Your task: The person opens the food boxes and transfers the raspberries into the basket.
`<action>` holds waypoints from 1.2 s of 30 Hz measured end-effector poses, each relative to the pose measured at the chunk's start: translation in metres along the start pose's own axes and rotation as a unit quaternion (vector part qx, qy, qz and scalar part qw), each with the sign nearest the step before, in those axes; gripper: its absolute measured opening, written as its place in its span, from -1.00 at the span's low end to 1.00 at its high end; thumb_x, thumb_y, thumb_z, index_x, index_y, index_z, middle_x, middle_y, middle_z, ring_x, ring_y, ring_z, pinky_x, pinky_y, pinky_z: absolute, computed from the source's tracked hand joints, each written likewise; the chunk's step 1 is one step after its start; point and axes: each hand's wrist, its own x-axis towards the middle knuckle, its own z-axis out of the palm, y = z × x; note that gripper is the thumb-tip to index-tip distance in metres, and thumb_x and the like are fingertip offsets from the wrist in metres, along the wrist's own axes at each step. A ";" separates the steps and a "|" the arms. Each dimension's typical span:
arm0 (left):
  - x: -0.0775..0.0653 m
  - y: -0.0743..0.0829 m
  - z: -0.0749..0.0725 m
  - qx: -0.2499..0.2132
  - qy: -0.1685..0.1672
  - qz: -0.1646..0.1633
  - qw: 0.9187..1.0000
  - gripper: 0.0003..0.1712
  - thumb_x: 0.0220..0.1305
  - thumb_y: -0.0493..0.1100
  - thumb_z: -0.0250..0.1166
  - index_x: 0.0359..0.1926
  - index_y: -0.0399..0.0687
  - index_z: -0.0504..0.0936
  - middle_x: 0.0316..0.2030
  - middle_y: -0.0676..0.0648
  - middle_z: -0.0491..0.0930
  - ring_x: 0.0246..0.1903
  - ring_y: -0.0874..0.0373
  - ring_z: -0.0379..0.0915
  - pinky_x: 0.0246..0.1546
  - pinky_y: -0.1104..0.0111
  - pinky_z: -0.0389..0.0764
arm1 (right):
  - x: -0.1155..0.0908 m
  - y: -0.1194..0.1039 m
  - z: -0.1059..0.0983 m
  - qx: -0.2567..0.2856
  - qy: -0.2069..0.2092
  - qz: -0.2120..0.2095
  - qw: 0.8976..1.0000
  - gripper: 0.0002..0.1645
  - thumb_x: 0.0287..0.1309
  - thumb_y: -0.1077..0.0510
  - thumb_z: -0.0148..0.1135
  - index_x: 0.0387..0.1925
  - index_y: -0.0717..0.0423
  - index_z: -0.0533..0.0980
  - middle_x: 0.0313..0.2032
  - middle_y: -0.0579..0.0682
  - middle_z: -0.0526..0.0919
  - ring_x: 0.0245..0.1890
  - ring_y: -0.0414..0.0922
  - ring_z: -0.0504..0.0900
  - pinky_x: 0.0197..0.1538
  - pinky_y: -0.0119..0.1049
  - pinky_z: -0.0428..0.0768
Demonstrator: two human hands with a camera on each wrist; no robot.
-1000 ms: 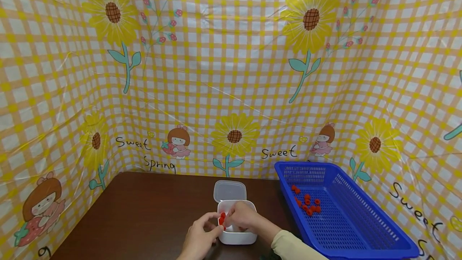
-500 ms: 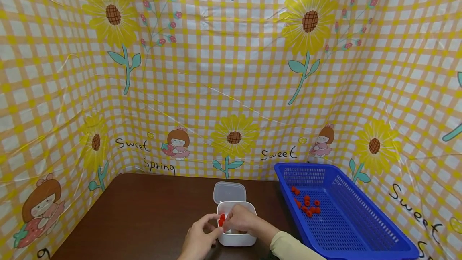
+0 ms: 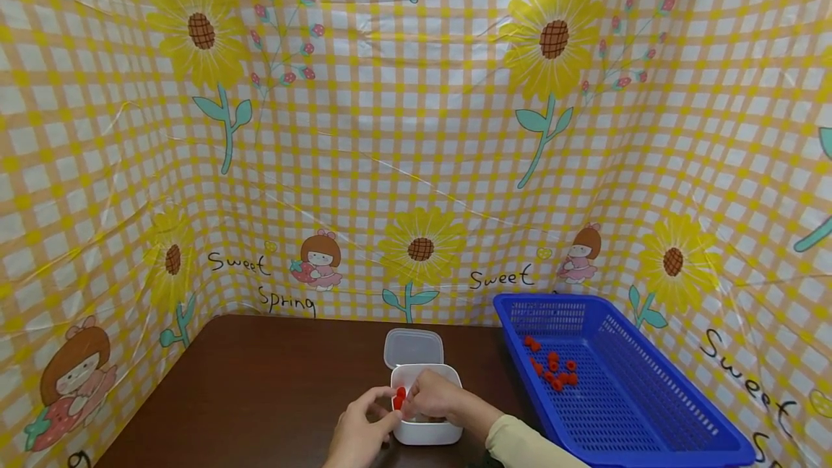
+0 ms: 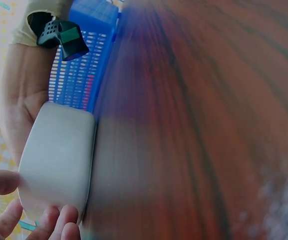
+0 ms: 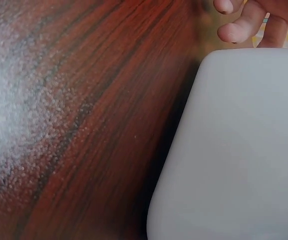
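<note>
A white plastic box (image 3: 427, 435) stands on the brown table, its translucent lid (image 3: 413, 347) folded back behind it. My left hand (image 3: 361, 421) holds the box's left end, thumb toward the front and index finger farther back. In the left wrist view its fingertips (image 4: 49, 215) lie against the box wall. Small red pieces (image 3: 399, 396) sit inside along the left wall, between the two hands. My right hand (image 3: 437, 394) reaches into the box with bent fingers, the tips right at the red pieces. Whether it pinches one I cannot tell, as the fingertips are partly hidden.
A blue slotted basket (image 3: 624, 396) stands on the right of the table. Several red pieces (image 3: 554, 367) lie along its left side. Patterned cloth (image 3: 416, 128) surrounds the table at the back and sides. A dark wrist device (image 4: 66, 37) sits at the right sleeve.
The right fingers have shifted slightly at the red pieces inside the box. The left hand keeps its place at the box's left end. The head view has tilted a little.
</note>
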 end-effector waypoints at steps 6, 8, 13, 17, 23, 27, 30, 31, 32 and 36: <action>0.000 0.000 0.000 0.000 0.002 -0.001 1.000 -0.57 0.20 -0.10 0.44 0.10 0.01 0.64 -0.45 0.04 0.62 -0.56 0.12 0.59 -0.50 0.25 0.50 | 0.002 0.001 -0.002 0.006 -0.012 -0.001 1.000 -0.66 -0.05 0.32 0.44 -0.78 0.22 0.49 -0.85 -0.24 0.22 -0.78 -0.31 0.06 -0.68 -0.45 0.02; 0.000 0.000 0.001 -0.001 0.002 -0.001 1.000 -0.57 0.20 -0.09 0.45 0.10 0.02 0.64 -0.45 0.04 0.62 -0.57 0.11 0.59 -0.50 0.25 0.50 | 0.001 0.001 -0.002 0.003 -0.013 0.000 1.000 -0.66 -0.05 0.33 0.44 -0.77 0.24 0.49 -0.85 -0.23 0.22 -0.78 -0.31 0.07 -0.68 -0.45 0.02; 0.000 0.000 0.001 0.000 0.005 -0.002 1.000 -0.58 0.20 -0.08 0.45 0.09 0.04 0.65 -0.44 0.04 0.62 -0.57 0.11 0.59 -0.49 0.25 0.48 | -0.001 -0.004 -0.004 0.005 -0.020 0.011 1.000 -0.83 -0.03 0.38 0.35 -0.65 0.36 0.59 -0.84 -0.23 0.21 -0.80 -0.31 0.05 -0.71 -0.45 0.02; 0.000 -0.001 0.001 -0.001 0.005 -0.002 1.000 -0.58 0.19 -0.09 0.45 0.09 0.05 0.65 -0.45 0.04 0.62 -0.57 0.10 0.59 -0.49 0.25 0.46 | -0.003 -0.008 -0.006 0.016 -0.024 0.023 0.999 -0.89 0.00 0.41 0.27 -0.55 0.39 0.65 -0.84 -0.22 0.20 -0.82 -0.34 0.04 -0.72 -0.47 0.04; 0.001 -0.001 0.001 -0.006 0.002 -0.006 1.000 -0.58 0.20 -0.11 0.44 0.10 0.03 0.64 -0.44 0.03 0.61 -0.57 0.11 0.58 -0.49 0.25 0.49 | -0.004 -0.014 -0.015 0.040 -0.029 0.032 0.998 -0.92 0.04 0.41 0.29 -0.51 0.34 0.65 -0.78 -0.19 0.21 -0.78 -0.33 -0.01 -0.69 -0.46 0.06; 0.002 -0.001 0.001 -0.003 0.003 -0.007 1.000 -0.58 0.20 -0.11 0.44 0.10 0.04 0.65 -0.45 0.03 0.61 -0.57 0.13 0.58 -0.50 0.26 0.50 | -0.006 -0.018 -0.026 0.048 -0.031 0.037 0.998 -0.95 0.09 0.38 0.33 -0.44 0.31 0.67 -0.77 -0.19 0.17 -0.75 -0.31 0.00 -0.67 -0.45 0.06; 0.001 -0.001 0.001 -0.004 0.002 -0.004 1.000 -0.58 0.20 -0.13 0.44 0.09 0.03 0.65 -0.45 0.03 0.60 -0.57 0.13 0.57 -0.51 0.27 0.51 | -0.008 -0.021 -0.035 0.050 -0.033 0.037 0.998 -0.94 0.13 0.35 0.33 -0.39 0.30 0.69 -0.77 -0.19 0.16 -0.75 -0.30 0.00 -0.66 -0.45 0.07; 0.001 -0.001 0.001 -0.005 0.002 -0.003 1.000 -0.58 0.20 -0.13 0.44 0.09 0.02 0.65 -0.45 0.02 0.60 -0.58 0.13 0.57 -0.51 0.27 0.52 | -0.009 -0.021 -0.039 0.050 -0.032 0.036 0.998 -0.93 0.14 0.34 0.33 -0.39 0.30 0.70 -0.77 -0.20 0.16 -0.74 -0.30 -0.01 -0.66 -0.45 0.07; 0.001 -0.001 0.001 -0.007 0.002 -0.003 1.000 -0.58 0.20 -0.14 0.44 0.09 0.02 0.65 -0.45 0.02 0.60 -0.58 0.13 0.57 -0.51 0.27 0.52 | -0.009 -0.021 -0.042 0.055 -0.033 0.034 0.997 -0.92 0.15 0.35 0.32 -0.38 0.31 0.70 -0.77 -0.20 0.15 -0.74 -0.29 -0.02 -0.66 -0.44 0.06; 0.001 0.000 0.001 -0.007 0.002 -0.011 1.000 -0.59 0.21 -0.13 0.43 0.10 0.03 0.65 -0.44 0.02 0.60 -0.57 0.12 0.57 -0.50 0.27 0.53 | -0.012 -0.022 -0.054 0.067 -0.033 0.029 0.997 -0.91 0.19 0.35 0.29 -0.36 0.33 0.69 -0.76 -0.20 0.14 -0.72 -0.28 -0.04 -0.64 -0.43 0.04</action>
